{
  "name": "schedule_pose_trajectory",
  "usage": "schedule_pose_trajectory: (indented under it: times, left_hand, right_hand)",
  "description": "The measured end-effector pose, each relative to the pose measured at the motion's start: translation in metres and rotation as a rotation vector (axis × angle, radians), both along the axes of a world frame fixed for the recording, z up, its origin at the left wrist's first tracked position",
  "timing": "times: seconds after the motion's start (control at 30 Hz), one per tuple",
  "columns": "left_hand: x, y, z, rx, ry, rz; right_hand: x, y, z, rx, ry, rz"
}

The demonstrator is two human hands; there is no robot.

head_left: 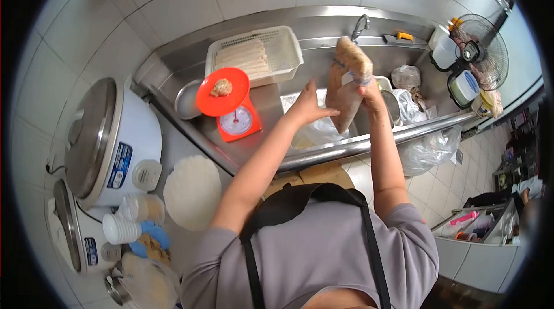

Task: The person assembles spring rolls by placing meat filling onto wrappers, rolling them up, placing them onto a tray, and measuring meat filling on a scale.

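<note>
A long, filled plastic bag (350, 81) with pale brownish contents hangs upright over the sink. My right hand (370, 99) grips its right side, partly hidden behind it. My left hand (311, 108), fingers spread and thumb toward the bag, is just left of it; I cannot tell whether the thumb touches. Left of my hands stands an orange kitchen scale (238, 120), whose round pan (209, 101) bears a small lump of pale food (221, 87). Behind it, a white plastic basket (291, 49) contains several pale rolls (241, 58).
A metal bowl (187, 100) sits left of the scale. Two large cookers (135, 136) and a round pale sheet (192, 193) are at left. Around the sink are a faucet (360, 27), plastic bags (408, 104) and a fan (476, 52). A metal rail (323, 155) edges the front.
</note>
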State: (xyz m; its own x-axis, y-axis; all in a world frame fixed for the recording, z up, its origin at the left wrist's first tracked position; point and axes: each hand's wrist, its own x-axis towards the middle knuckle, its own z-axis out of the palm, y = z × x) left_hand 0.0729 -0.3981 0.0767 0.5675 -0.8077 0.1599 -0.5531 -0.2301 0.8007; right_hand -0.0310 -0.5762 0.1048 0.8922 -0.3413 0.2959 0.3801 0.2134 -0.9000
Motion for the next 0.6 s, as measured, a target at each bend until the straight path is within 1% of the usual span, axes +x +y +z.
schedule_pose_trajectory:
  times: [0.07, 0.17, 0.2, 0.23, 0.3, 0.37, 0.4, 0.5, 0.6]
  left_hand:
    - [-0.007, 0.013, 0.011, -0.155, -0.031, 0.015]
    - [-0.017, 0.035, 0.01, -0.303, -0.113, 0.098]
    - [-0.016, 0.041, 0.007, -0.357, -0.066, 0.148]
    - [-0.015, 0.052, 0.004, -0.407, -0.028, 0.189]
    - [-0.014, 0.079, 0.006, -0.473, 0.085, 0.225]
    - [-0.01, 0.103, -0.007, -0.535, 0.097, 0.251]
    - [-0.011, 0.113, -0.008, -0.588, 0.121, 0.255]
    - [-0.02, 0.139, -0.013, -0.598, 0.04, 0.334]
    - [-0.025, 0.155, -0.008, -0.535, -0.086, 0.393]
  right_hand:
    - [0.017, 0.024, -0.009, 0.023, 0.001, 0.099]
    - [0.035, 0.057, -0.018, -0.021, 0.051, 0.271]
    - [0.04, 0.071, -0.018, -0.051, 0.068, 0.332]
    - [0.047, 0.086, -0.023, -0.117, 0.07, 0.326]
    - [0.054, 0.113, -0.019, -0.173, 0.049, 0.467]
    - [0.056, 0.136, -0.011, -0.25, 0.085, 0.579]
    - [0.057, 0.145, -0.011, -0.329, 0.07, 0.578]
    - [0.063, 0.171, -0.015, -0.33, 0.075, 0.611]
    - [0.066, 0.188, -0.023, -0.379, 0.091, 0.541]
